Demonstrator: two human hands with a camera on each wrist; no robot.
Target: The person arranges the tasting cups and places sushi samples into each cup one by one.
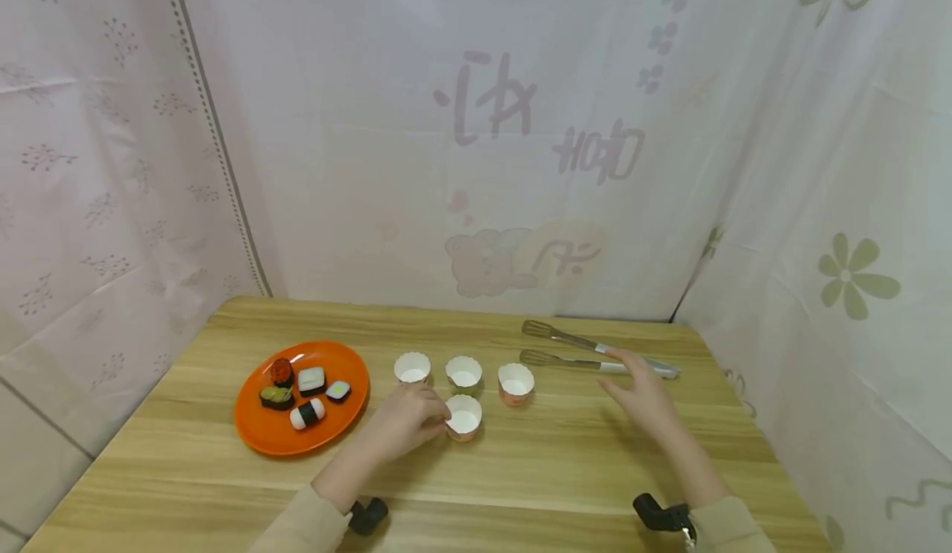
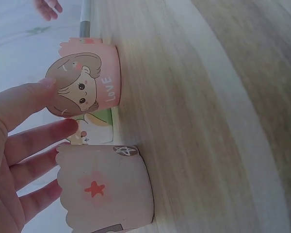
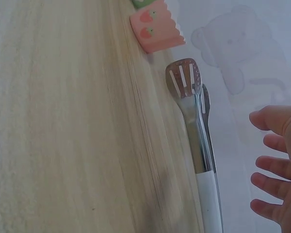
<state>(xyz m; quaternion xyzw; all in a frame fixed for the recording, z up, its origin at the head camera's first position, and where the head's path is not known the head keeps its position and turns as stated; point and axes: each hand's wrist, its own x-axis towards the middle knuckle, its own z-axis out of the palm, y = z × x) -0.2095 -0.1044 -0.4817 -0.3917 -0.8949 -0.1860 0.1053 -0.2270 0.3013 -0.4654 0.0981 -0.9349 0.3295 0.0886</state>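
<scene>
My left hand (image 1: 402,422) is at the left rim of the front paper baking cup (image 1: 464,417), which stands upright on the table. In the left wrist view, the thumb (image 2: 31,97) overlaps the rim of a pink cup (image 2: 106,73) bearing a girl's face. The other fingers extend beside it, above a pale cup with a red star (image 2: 111,189). Spread and relaxed, my right hand (image 1: 641,400) is just in front of metal tongs (image 1: 573,364) with slotted heads and pale handles. The right wrist view shows nothing between its fingers and the tongs (image 3: 196,131) lying beyond.
Behind the front cup, a row holds a left cup (image 1: 412,366), a green-sided cup (image 1: 464,374) and a pink cup (image 1: 516,383). An orange plate (image 1: 256,433) with several sushi pieces (image 1: 307,413) lies to the left. Patterned curtains (image 1: 357,164) border the wooden table (image 1: 565,487).
</scene>
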